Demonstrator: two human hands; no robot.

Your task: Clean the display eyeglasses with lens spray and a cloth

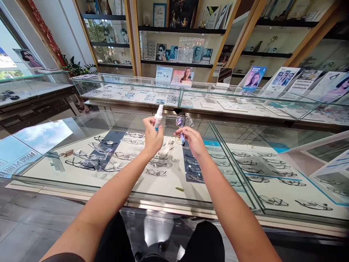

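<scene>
Here, your left hand grips the bottle; your right hand pinches the glasses. A loose pinch could drop them onto the counter.

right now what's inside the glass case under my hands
Rows of eyeglasses, some on dark panels, and a small greenish piece. Parts behind the left hand, right hand and forearms are covered and cannot be seen.
</scene>
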